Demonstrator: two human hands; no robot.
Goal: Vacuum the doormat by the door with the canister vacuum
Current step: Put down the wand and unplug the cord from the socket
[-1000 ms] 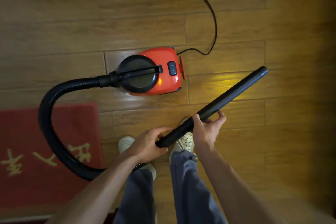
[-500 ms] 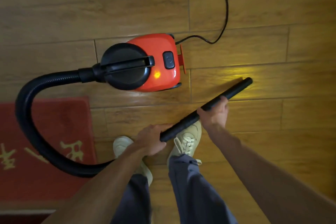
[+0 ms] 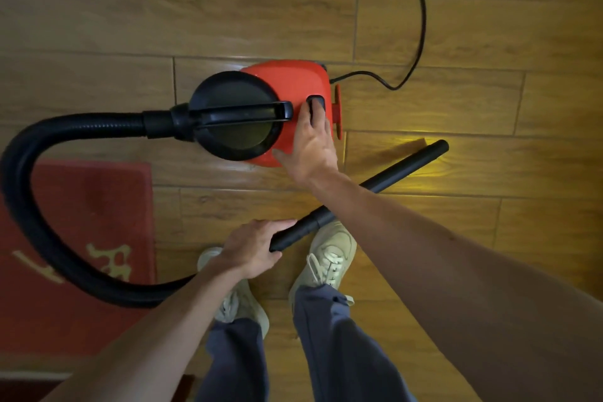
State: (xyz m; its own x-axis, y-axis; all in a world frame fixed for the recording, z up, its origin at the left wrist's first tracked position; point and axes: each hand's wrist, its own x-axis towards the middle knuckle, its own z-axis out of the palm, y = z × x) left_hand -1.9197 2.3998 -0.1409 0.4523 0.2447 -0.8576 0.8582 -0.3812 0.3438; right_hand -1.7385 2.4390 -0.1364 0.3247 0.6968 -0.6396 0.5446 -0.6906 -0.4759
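Red doormat [image 3: 91, 206] lies on the wooden floor [image 3: 489, 254] at my left side, and nothing of it is cleaned yet, as far as I can judge: the mouth of the tube is well apart from it. I am at the very beginning. My right hand [image 3: 310, 147] reaches to the canister vacuum [image 3: 287, 85] in front of my shoes [image 3: 329, 254]. Its fingers are stretched out and loose, holding nothing, with the fingertips [image 3: 308, 109] laid on the dark switch [image 3: 321, 100] of the red body; I think I am turning the machine on. My left hand [image 3: 251, 248] is wrapped around the near end of the black tube [image 3: 391, 176]. Almost all is left to do: to swing the tube to the mat and pass it over the whole surface.

The tube runs slantwise, from my left hand up and to the right, and its open end points to the right, away from the mat. The vacuum's long axis goes left to right: the hose [image 3: 29, 206] leaves it at the left and curves across the mat back toward my left hand, and the power cord [image 3: 421, 10] leaves at the right
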